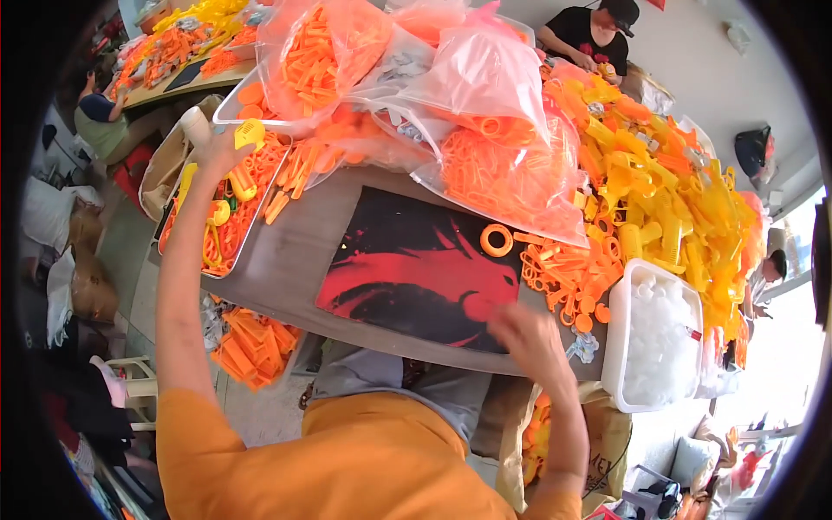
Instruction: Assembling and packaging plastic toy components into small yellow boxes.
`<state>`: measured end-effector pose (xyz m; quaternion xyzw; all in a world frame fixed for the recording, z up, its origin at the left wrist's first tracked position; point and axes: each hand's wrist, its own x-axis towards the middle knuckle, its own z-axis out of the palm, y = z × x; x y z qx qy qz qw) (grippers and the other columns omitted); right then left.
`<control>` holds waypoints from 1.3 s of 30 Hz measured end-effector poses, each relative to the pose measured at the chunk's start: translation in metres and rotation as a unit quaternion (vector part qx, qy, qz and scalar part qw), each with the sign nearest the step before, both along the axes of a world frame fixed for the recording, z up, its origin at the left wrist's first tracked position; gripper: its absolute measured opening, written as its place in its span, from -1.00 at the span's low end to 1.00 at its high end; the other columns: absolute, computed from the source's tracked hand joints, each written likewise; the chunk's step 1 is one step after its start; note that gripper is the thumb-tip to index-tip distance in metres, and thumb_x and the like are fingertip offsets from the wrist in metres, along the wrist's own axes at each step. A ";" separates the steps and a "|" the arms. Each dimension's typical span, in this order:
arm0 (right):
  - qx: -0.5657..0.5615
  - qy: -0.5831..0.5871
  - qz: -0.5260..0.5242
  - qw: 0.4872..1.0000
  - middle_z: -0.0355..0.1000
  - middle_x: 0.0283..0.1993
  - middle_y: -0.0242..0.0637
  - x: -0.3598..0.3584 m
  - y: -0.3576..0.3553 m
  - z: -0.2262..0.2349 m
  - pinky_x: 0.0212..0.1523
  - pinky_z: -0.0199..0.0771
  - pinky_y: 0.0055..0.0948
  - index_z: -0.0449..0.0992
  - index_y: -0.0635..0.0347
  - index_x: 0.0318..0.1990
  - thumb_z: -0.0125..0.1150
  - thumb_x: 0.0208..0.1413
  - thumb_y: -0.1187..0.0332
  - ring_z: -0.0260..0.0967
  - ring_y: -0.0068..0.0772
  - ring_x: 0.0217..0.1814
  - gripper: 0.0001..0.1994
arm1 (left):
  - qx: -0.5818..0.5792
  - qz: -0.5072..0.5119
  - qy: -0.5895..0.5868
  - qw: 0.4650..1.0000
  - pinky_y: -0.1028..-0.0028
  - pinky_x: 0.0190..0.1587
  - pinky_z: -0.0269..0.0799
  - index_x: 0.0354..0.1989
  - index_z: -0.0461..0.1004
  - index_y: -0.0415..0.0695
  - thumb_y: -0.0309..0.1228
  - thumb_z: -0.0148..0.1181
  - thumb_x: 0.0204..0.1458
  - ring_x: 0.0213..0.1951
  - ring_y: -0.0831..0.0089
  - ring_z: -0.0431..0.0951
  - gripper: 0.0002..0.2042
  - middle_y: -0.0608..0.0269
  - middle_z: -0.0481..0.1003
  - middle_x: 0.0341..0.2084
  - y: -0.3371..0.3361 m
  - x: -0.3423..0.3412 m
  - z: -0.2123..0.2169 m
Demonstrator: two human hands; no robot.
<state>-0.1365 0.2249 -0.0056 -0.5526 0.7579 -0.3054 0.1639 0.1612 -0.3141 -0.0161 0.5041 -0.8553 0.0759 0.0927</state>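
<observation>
Yellow plastic, that's what my left hand (224,149) has: fingers pinched shut around a small yellow cap (250,133), lifted over the long tray (227,265) at the table's left end. In that tray I see orange combs and yellow bits all heaped together. My right hand (530,340) is low at the near edge of the table, blurred, hovering over the dark red-and-black mat (416,264); I honestly cannot tell whether those fingers are spread or curled, and I see nothing in them.

Just past the right hand lies a loose orange ring (497,240) on the mat's far corner, and beside it a spill of small orange parts (563,277). A white tub (614,347) of clear pieces stands touching that spill.

Risks as I judge them: the cap is held by fingertips only, arm stretched far out, so a slip would drop it into the mixed tray where it would vanish among look-alikes. The bulging clear bags (485,104) of orange parts lean over the mat and could slide down onto it.

Grey tabletop (286,260) underneath, crowded. A big heap of yellow parts (667,191) fills the right side. Other people sit at the far end and at another loaded table to the left; sacks and a plastic chair sit on the floor.
</observation>
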 end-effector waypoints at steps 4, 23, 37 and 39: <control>-0.053 0.218 -0.175 0.958 0.30 -0.08 -0.10 -0.032 -0.075 -0.055 -0.23 0.42 -0.19 0.47 0.21 -0.09 0.28 0.05 0.42 0.36 -0.04 -0.14 -0.74 | -0.004 0.039 0.025 0.999 0.06 0.01 0.43 0.29 0.22 -0.11 0.25 0.13 0.01 0.03 -0.04 0.52 -0.19 -0.15 0.53 -0.05 0.018 -0.007 0.019; -0.103 -0.151 -0.056 0.982 0.36 0.13 -0.18 -0.031 -0.067 -0.010 0.07 0.39 -0.38 0.28 0.20 0.26 0.34 0.07 0.34 0.35 -0.28 0.10 -0.41 | 0.516 -0.358 0.399 0.668 0.35 0.15 0.40 0.19 0.27 -0.26 -0.37 0.50 -0.15 0.07 0.35 0.50 -0.29 0.12 0.49 -0.01 0.274 -0.122 0.027; -0.081 -0.265 -0.010 0.961 0.41 0.13 -0.27 -0.034 -0.028 0.029 0.24 0.21 -0.42 0.36 0.24 0.28 0.34 0.11 0.21 0.31 -0.47 0.16 -0.40 | 0.355 -0.479 0.216 0.774 0.27 -0.12 0.52 -0.07 0.40 -0.22 -0.19 0.54 -0.28 -0.19 0.09 0.60 -0.38 0.01 0.54 -0.22 0.327 -0.188 0.018; -0.093 -0.262 -0.010 0.960 0.41 0.12 -0.27 -0.035 -0.028 0.026 0.23 0.22 -0.43 0.33 0.23 0.30 0.29 0.16 0.21 0.30 -0.49 0.16 -0.41 | 0.338 -0.485 0.197 0.782 0.28 -0.12 0.53 -0.02 0.40 -0.22 -0.18 0.53 -0.27 -0.19 0.09 0.61 -0.36 0.01 0.55 -0.21 0.326 -0.189 0.020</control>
